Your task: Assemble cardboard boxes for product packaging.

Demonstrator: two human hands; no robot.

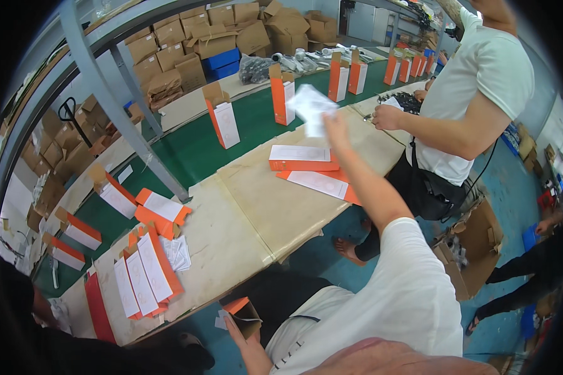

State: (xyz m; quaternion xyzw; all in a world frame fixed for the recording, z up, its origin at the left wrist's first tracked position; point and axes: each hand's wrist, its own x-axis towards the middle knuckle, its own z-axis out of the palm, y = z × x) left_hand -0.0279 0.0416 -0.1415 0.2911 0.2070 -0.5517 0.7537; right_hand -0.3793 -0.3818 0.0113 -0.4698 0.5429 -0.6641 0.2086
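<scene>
My right arm stretches out over the table, and my right hand grips a folded white paper sheet, blurred by motion. Low in the picture, near my body, my left hand is wrapped round an orange carton. Its end stands open, showing a brown inside. A small white piece sticks out beside the fingers; whether it is paper or a flap I cannot tell. Below my right hand, two orange-and-white cartons lie flat on the table, one partly over the other.
Several cartons and loose white leaflets lie on the near table. Upright open cartons stand along the green conveyor belt. A grey metal post rises at left. A co-worker stands at right.
</scene>
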